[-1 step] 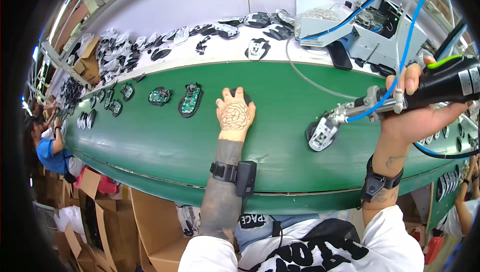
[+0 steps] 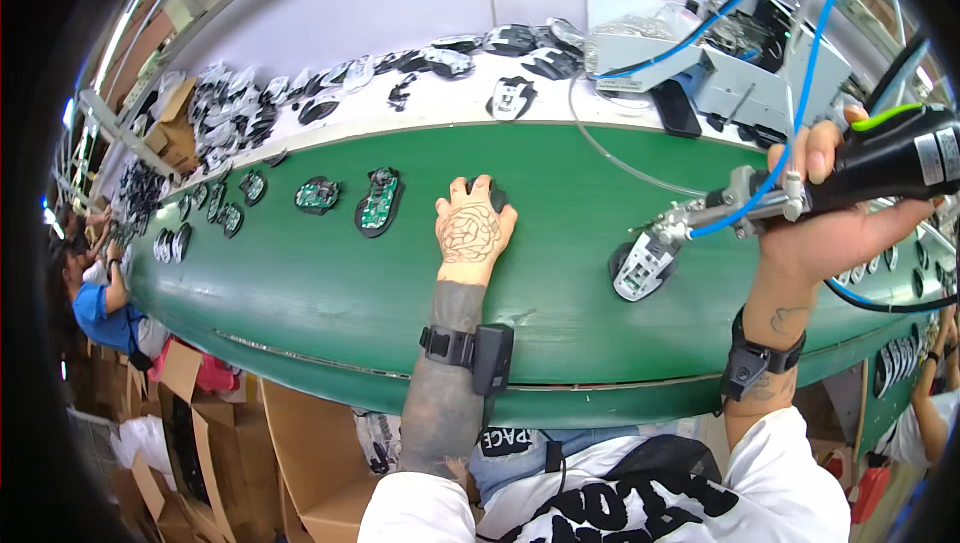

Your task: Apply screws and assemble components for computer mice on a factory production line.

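Note:
My left hand (image 2: 474, 231) lies over a black computer mouse part (image 2: 497, 198) on the green belt, fingers curled on it; most of the part is hidden under them. In my right hand (image 2: 820, 193) is a black powered screwdriver (image 2: 890, 165) with a green stripe, a metal nose and a blue air hose (image 2: 826, 18). Its tip meets the upper end of a mouse base (image 2: 642, 268), white and grey with a black rim, lying tilted on the belt. Whether the tip sits in a screw cannot be made out.
Mouse halves with green circuit boards (image 2: 379, 202) lie to the left. Along the white shelf (image 2: 440, 108) are more mouse shells, a phone (image 2: 677, 108) and a screw feeder (image 2: 740, 83). Cardboard boxes (image 2: 315, 443) stand below. Co-workers are at the far left (image 2: 105, 303) and right (image 2: 930, 423).
My left hand has shifted slightly right, and a little more of the black mouse part shows. The screwdriver tip stays at the mouse base.

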A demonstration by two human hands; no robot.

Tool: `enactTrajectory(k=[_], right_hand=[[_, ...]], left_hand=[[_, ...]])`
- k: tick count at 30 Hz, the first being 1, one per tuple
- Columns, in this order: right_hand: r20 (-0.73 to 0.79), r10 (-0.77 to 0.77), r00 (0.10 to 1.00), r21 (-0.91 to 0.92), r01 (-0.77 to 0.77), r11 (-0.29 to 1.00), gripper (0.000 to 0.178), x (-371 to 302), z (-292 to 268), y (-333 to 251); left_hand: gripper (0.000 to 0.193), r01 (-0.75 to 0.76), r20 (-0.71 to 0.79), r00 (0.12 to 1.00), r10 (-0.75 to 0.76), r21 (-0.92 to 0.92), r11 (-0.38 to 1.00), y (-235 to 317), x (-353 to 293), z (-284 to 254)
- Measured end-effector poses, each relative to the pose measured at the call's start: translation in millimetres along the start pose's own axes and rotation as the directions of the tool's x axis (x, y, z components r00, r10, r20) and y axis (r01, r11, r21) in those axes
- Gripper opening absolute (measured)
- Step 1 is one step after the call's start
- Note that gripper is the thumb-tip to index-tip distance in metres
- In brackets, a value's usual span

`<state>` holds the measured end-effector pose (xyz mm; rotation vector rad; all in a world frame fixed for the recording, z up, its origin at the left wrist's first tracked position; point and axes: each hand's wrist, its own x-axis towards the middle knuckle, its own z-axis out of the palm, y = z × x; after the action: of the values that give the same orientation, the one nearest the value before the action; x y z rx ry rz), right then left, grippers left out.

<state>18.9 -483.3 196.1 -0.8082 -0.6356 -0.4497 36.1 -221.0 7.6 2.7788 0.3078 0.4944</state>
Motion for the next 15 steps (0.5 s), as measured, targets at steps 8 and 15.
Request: enactTrajectory(k=[8,15], right_hand=[[-0.181,-0.174,0.968,-0.017,0.174,0.985,0.081,3.2,0.7,7.3],[-0.143,-0.243,0.959,-0.085,0.233,0.969,0.086,6.6,-14.0,8.5]], left_hand=[[0.045,0.575,0.486,0.812,0.322,-0.579,-0.578,78.6,-15.7,-23.5],[0.05,0.603,0.441,0.798,0.411,-0.565,-0.563,100.4,-31.1,-17.5]])
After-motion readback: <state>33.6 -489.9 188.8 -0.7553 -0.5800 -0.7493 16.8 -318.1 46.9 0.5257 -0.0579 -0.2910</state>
